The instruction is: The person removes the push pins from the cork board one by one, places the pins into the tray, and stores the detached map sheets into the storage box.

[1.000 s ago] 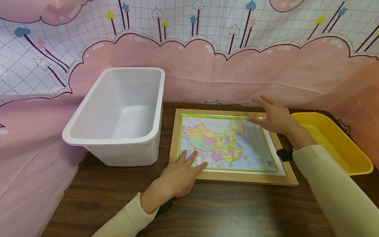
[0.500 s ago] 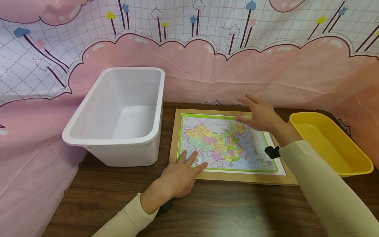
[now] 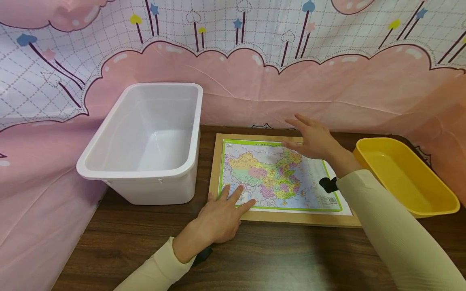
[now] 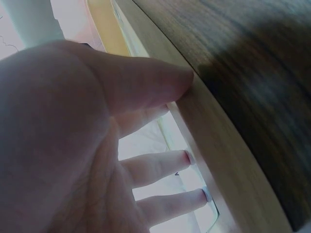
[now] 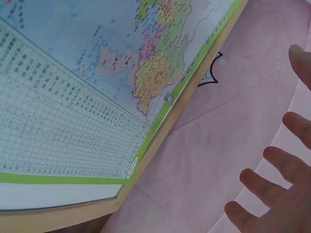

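Observation:
A map of China with a green border (image 3: 262, 171) lies flat on a white-surfaced board with a wooden frame (image 3: 291, 217). My left hand (image 3: 218, 216) rests at its lower left corner with fingers spread; in the left wrist view the thumb (image 4: 155, 80) touches the frame's wooden side and the fingertips lie over the map's edge. Over the upper right part hovers my right hand (image 3: 314, 139), fingers apart and holding nothing. In the right wrist view a small greyish piece (image 5: 168, 98) sits on the map's green top strip. The right hand hides part of the top edge.
A deep white plastic tub (image 3: 182, 171) stands left of the board. To the right is a shallow yellow tray (image 3: 404, 178). Both stand on a dark wooden table (image 3: 255, 258), with a pink and white patterned cloth (image 3: 255, 89) hanging behind.
My right hand has moved left from the board's right side to above the map's upper right part. The left hand and the map have stayed put.

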### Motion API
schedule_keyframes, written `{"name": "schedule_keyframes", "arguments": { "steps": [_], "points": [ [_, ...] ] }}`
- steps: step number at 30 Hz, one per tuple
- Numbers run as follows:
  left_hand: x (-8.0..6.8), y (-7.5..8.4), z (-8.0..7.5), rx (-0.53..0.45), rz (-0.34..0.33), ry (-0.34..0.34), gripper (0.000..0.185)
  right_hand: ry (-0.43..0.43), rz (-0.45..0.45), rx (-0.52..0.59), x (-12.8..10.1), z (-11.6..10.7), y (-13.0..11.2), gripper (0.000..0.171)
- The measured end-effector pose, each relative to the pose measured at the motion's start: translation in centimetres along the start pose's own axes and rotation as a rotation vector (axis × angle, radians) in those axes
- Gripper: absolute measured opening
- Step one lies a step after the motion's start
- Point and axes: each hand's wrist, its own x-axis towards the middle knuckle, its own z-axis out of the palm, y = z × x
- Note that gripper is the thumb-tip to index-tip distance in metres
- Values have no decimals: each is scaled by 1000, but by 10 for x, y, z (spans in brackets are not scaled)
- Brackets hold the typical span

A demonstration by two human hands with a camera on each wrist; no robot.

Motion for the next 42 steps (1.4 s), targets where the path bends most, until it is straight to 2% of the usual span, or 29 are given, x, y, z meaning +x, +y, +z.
{"name": "schedule_keyframes", "arguments": {
  "steps": [8, 17, 24, 27, 36, 42],
  "points": [
    [0, 0, 0, 1, 3, 6, 59, -9, -12, 35, 3, 2, -3, 82],
    [-2, -1, 1, 15, 15, 25, 59, -76, 48, 63, 7, 12, 1, 83],
    [-2, 0, 1, 24, 15, 31, 59, -108, 17, 83, 7, 23, 4, 77],
    [-2, 0, 1, 20, 14, 28, 58, -129, 34, 89, 8, 28, 5, 75],
    [-3, -1, 1, 29, 16, 27, 59, -156, 49, 98, 9, 45, 7, 70],
    [-4, -2, 3, 35, 18, 35, 59, -168, 56, 61, 9, 51, 9, 71]
  ]
}}
